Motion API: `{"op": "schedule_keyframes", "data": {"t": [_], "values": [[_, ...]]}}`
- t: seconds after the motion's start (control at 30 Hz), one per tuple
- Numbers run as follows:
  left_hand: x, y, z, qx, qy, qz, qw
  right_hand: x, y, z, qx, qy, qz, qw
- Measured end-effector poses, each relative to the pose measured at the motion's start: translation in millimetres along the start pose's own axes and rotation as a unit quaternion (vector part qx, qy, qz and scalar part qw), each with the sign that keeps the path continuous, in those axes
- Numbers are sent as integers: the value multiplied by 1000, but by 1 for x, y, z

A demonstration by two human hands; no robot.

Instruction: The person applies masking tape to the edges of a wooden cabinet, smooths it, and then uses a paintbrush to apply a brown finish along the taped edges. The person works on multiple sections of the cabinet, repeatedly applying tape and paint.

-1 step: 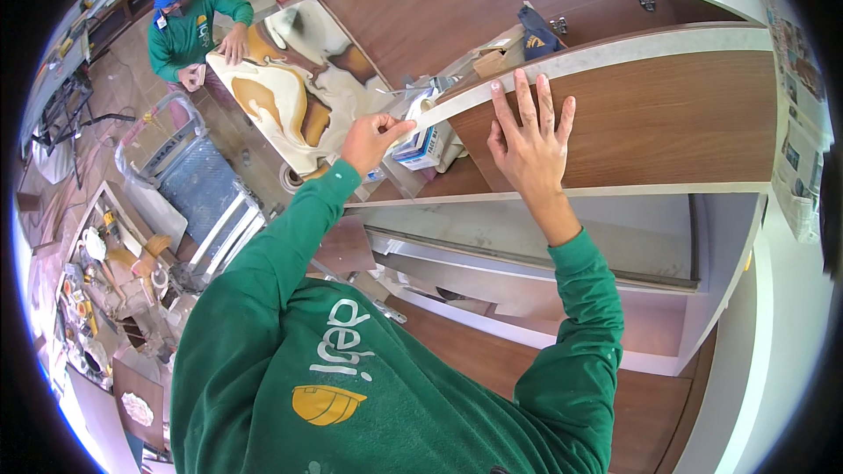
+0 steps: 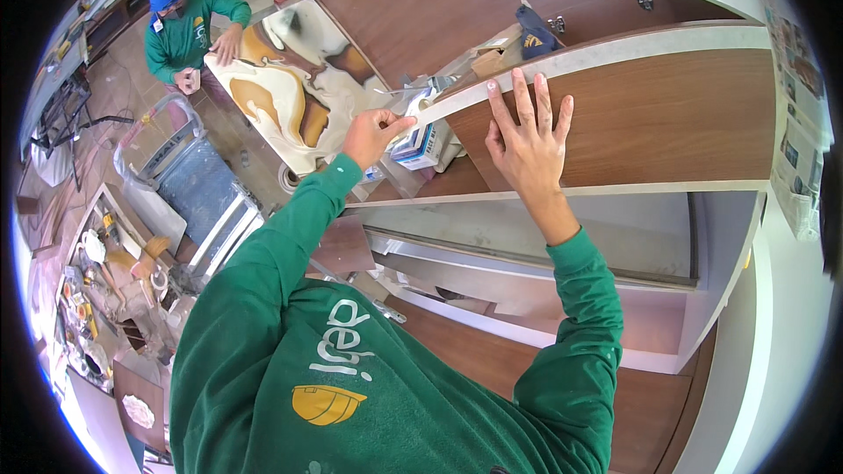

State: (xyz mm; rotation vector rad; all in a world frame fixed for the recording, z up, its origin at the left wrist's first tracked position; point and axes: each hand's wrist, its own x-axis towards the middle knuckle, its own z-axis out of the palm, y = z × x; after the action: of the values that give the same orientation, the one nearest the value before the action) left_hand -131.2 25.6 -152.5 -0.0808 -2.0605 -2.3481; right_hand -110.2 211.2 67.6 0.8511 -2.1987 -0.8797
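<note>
The white strip (image 2: 632,50) lies along the upper edge of the wooden panel (image 2: 667,118), running from its right end past its upper left corner. There the left hand (image 2: 373,136) pinches the strip's near end between thumb and forefinger. The right hand (image 2: 531,136) is spread wide over the panel, fingertips at the strip. Almost nothing has changed: both hands keep their places, so the strip's placing seems no further along. A blue-and-white box (image 2: 420,151) sits just beyond the panel's left edge; farther out, a co-worker (image 2: 189,26) touches a marble-patterned board (image 2: 307,88).
</note>
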Motion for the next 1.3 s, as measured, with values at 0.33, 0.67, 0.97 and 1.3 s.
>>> {"op": "schedule_keyframes", "data": {"t": [0.33, 0.67, 0.97, 1.3], "values": [[11, -9, 2, 11, -16, -16, 1000, -2, -1, 3, -5, -7, 0, 1000], [16, -7, 5, 28, -14, -10, 999, -2, -2, 3, -7, -14, 0, 1000], [17, -8, 7, 38, -6, -8, 999, -1, -2, 3, -7, -12, -2, 1000], [21, -14, 6, 39, 3, -3, 999, 1, -3, 2, 2, -20, -6, 1000]]}}
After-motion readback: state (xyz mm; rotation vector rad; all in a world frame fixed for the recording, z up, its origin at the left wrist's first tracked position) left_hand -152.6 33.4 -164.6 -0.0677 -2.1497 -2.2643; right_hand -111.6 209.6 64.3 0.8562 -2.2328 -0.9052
